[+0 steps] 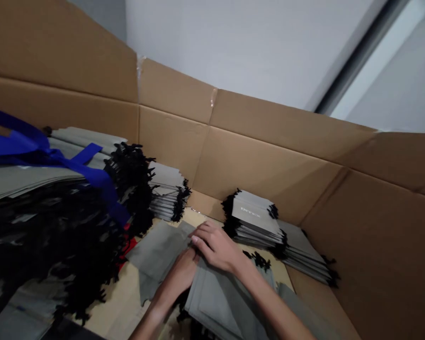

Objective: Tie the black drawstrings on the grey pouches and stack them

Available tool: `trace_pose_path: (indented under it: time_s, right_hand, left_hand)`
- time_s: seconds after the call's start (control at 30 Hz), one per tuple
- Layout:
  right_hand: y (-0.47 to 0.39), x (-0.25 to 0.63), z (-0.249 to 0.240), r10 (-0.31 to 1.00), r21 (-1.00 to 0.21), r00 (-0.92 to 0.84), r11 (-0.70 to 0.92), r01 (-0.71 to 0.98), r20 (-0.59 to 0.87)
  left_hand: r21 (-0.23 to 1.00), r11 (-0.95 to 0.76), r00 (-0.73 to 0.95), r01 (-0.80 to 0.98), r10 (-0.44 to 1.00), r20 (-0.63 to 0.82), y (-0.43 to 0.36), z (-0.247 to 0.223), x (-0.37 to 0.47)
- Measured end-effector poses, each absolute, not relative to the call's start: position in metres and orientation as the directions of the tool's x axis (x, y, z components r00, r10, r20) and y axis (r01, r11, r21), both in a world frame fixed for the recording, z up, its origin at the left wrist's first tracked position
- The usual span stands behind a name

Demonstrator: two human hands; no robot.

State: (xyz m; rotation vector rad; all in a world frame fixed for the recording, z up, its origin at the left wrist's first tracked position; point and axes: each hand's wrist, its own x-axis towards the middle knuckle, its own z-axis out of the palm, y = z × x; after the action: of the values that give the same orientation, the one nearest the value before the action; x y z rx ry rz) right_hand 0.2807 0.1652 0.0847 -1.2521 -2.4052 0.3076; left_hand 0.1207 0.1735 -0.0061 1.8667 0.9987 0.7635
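Note:
Flat grey drawstring bags [223,295] with black cords lie in a stack at the lower middle. My right hand [216,245] bends over the far end of this stack, its fingers close together on the bags. Just beside and partly under it is my left hand [188,264], at the stack's left edge; its fingers are mostly hidden. More loose grey bags [159,248] spread flat to the left of my hands, beyond the left wrist. Black cords show beneath the near end of the stack.
Cardboard walls [269,156] enclose the area. Behind stand a stack of printed grey bags [253,215], a lower stack [301,245] to its right and a smaller stack [166,189]. At left, a large pile with black cords [56,236] carries a blue ribbon [81,165].

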Motion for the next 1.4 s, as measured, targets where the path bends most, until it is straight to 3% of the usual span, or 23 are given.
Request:
trace_pose_path:
  time_s: [0.17,0.33,0.67,0.9,1.0,1.13,1.4]
  right_hand:
    - [0.187,0.277,0.043,0.841,-0.338,-0.531,0.533,0.776,0.108]
    - [0.186,0.278,0.018,0.888,-0.279,-0.460,0.448,0.849,0.024]
    - [0.188,0.263,0.034,0.888,-0.112,-0.402,0.386,0.916,-0.224]
    - [0.189,0.268,0.036,0.903,-0.217,-0.379,0.336,0.917,-0.201]
    - [0.189,0.269,0.036,0.902,-0.190,-0.374,0.337,0.922,-0.215]
    - [0.188,0.267,0.036,0.898,-0.109,-0.375,0.359,0.927,-0.232]
    - [0.187,0.277,0.049,0.925,-0.130,-0.342,0.323,0.937,-0.165]
  left_hand:
    - [0.920,-0.170,0.413,0.354,0.911,0.009,0.176,-0.008,0.109]
    - [0.899,-0.148,0.391,0.412,0.920,-0.028,0.172,-0.024,0.092]
    - [0.850,-0.293,0.341,0.438,0.929,0.145,0.160,-0.065,0.069]
    - [0.840,-0.291,0.262,0.458,0.947,0.185,0.173,-0.060,0.065]
    - [0.847,-0.280,0.266,0.452,0.949,0.171,0.170,-0.054,0.064]
    - [0.842,-0.307,0.418,0.444,0.902,0.109,0.155,-0.042,0.066]
    - [0.617,-0.490,0.572,0.616,0.817,0.077,0.140,-0.064,0.071]
